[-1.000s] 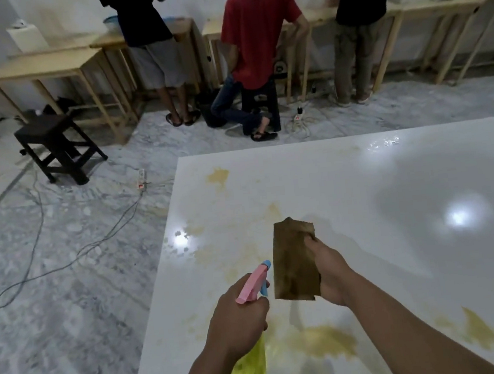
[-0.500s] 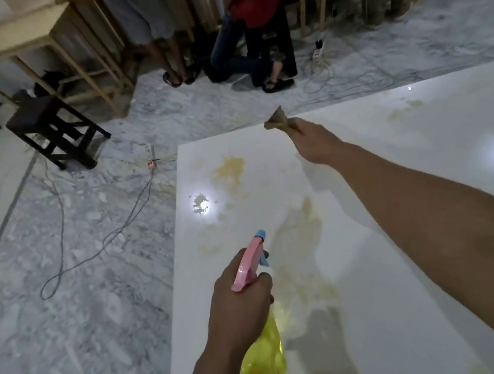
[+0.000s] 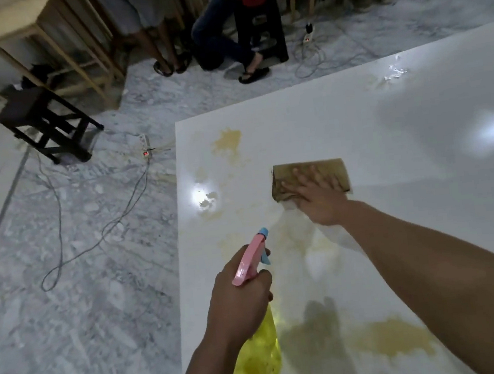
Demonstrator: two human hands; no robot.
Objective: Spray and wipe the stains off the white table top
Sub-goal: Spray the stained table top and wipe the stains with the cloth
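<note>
Stains point(image 3: 225, 141) near the white desk point(image 3: 427, 229) corner could be smeared rather than lifted if the soiled brown cloth point(image 3: 309, 180), pressed flat mid-desk under the spread fingers point(image 3: 314, 176) of the outstretched right hand point(image 3: 322, 200), is dragged unsprayed, while the spray bottle point(image 3: 258, 350) is gripped upright by the left hand point(image 3: 239, 300).

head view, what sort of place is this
Probably a workshop or makeshift work room: plain wooden workbenches where people stand, power strips and loose cables on the grey marble floor, and a dark wooden stool.
</note>
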